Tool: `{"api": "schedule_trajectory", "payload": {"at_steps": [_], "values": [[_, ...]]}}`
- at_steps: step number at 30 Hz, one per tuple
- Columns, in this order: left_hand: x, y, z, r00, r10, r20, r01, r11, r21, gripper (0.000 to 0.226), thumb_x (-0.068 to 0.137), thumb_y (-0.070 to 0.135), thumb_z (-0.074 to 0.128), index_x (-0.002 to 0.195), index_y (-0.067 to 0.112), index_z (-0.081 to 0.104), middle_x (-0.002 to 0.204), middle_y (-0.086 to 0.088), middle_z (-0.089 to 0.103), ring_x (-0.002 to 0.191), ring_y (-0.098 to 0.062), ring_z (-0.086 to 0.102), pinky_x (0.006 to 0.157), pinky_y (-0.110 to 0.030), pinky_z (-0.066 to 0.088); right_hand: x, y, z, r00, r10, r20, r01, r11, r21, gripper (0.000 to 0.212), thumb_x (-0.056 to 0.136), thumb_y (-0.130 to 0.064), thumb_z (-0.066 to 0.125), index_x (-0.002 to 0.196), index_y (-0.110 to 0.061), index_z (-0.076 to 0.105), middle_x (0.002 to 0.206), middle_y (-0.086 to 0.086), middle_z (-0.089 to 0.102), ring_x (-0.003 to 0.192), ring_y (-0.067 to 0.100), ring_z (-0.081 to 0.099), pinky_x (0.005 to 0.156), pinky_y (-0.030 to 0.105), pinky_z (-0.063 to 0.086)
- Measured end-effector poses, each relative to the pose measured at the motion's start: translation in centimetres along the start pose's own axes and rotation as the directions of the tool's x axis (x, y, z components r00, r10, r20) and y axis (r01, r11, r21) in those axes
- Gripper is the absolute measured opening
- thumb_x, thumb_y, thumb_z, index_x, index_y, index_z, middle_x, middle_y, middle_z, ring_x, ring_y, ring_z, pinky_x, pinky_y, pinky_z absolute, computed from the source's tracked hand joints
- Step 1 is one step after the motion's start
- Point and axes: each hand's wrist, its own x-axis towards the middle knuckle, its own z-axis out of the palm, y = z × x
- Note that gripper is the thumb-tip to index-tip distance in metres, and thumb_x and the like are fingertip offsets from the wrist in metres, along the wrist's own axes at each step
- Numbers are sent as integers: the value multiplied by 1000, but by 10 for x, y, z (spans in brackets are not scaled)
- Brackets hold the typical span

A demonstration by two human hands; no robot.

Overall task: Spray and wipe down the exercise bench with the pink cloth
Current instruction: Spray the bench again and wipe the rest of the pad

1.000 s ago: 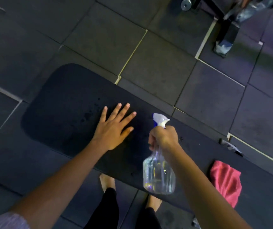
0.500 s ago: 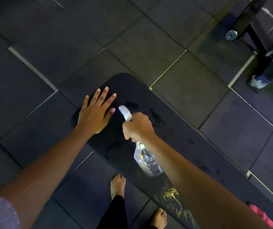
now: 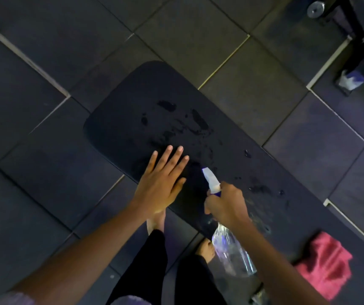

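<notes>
the left hand (image 3: pixel 161 183) lies palm down on the black exercise bench (image 3: pixel 132 119), close to the pad's near edge. its four fingers are straight and held side by side, and the thumb is stretched out to the right. it holds nothing. the fingertips look to be on the pad, though from this angle it is hard to tell whether the whole palm presses down.

the right hand (image 3: pixel 226 205) sits just beside it, apart from it, with the fingers curled round the neck of a spray bottle (image 3: pixel 231 254). the white nozzle (image 3: pixel 210 179) pokes out above the knuckles and points up the bench, past the left thumb. the clear body of the bottle hangs below the hand, tilted towards the person's legs.

dark wet patches (image 3: pixel 198 119) and scattered droplets mark the pad ahead of both hands.

the pink cloth (image 3: pixel 326 265) lies bunched and blurred on the bench at the lower right, well apart from either hand and touched by neither.

two bare feet (image 3: pixel 155 219) and black trouser legs (image 3: pixel 152 260) show under the forearms, on the dark tiled floor (image 3: pixel 44 194). a black metal frame (image 3: pixel 352 40) with a round silver disc (image 3: pixel 315 9) stands at the upper right.
</notes>
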Motion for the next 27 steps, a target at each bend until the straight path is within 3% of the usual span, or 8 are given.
{"api": "schedule_trajectory", "payload": {"at_steps": [3, 7, 10, 13, 16, 20, 23, 27], "values": [[5, 39, 4, 998, -55, 35, 57, 996, -67, 59, 95, 38, 33, 149, 14, 32, 160, -8, 20, 148, -31, 14, 118, -54, 17, -14, 32, -6, 998, -21, 66, 24, 999, -35, 35, 48, -15, 56, 80, -11, 68, 69, 9, 67, 65, 34, 66, 63, 41, 60], [11, 73, 7, 998, -57, 39, 61, 991, -118, 56, 96, 33, 32, 150, 19, 30, 161, -5, 18, 149, -28, 11, 119, -52, 14, -41, 76, -9, 989, -66, 129, 82, 989, -126, 9, 65, -12, 56, 74, -13, 56, 77, 7, 62, 81, 35, 64, 68, 33, 53], [6, 88, 12, 996, -86, 24, 89, 986, -141, 54, 96, 29, 38, 149, 18, 32, 161, -5, 17, 149, -27, 9, 120, -51, 12, -53, 113, -9, 993, -49, 109, 55, 997, -48, 17, 60, -15, 48, 71, -9, 60, 74, 9, 66, 74, 33, 65, 68, 40, 58], [-6, 108, 22, 997, -54, 50, 59, 993, -103, 58, 95, 35, 37, 149, 16, 32, 161, -7, 16, 149, -27, 9, 119, -50, 13, -61, 141, -14, 994, -84, 64, 81, 995, 53, 19, 59, -10, 53, 77, -11, 58, 76, 10, 67, 73, 36, 64, 63, 44, 57], [-15, 132, 29, 997, 11, 79, -4, 997, -81, 58, 93, 39, 33, 146, 16, 38, 160, -7, 21, 148, -26, 17, 117, -51, 21, -70, 156, -34, 983, -160, -85, 179, 934, 311, 33, 52, -8, 61, 84, -14, 64, 74, 0, 66, 67, 25, 62, 60, 46, 54], [-13, 166, 33, 993, 56, 108, -38, 987, -156, 60, 92, 43, 29, 145, 18, 41, 159, -10, 22, 148, -29, 17, 117, -49, 17, -87, 164, -72, 899, -176, -402, 398, 711, 580, 53, 56, -3, 63, 104, -24, 65, 93, -3, 69, 70, 16, 61, 69, 37, 54], [-8, 181, 34, 994, 31, 106, -11, 983, -185, 59, 93, 40, 32, 146, 14, 39, 160, -11, 19, 148, -30, 13, 118, -49, 15, -91, 169, -89, 809, -151, -568, 538, 577, 614, 58, 69, 2, 64, 123, -18, 58, 102, 6, 69, 75, 23, 67, 75, 36, 56], [-2, 189, 37, 986, 113, 125, -95, 986, -139, 54, 96, 30, 46, 147, 16, 36, 161, -5, 17, 149, -25, 10, 119, -49, 17, -77, 171, -100, 681, -187, -708, 668, 556, 495, 60, 75, 7, 60, 133, -7, 49, 127, -2, 61, 93, 21, 67, 79, 26, 54]]}}
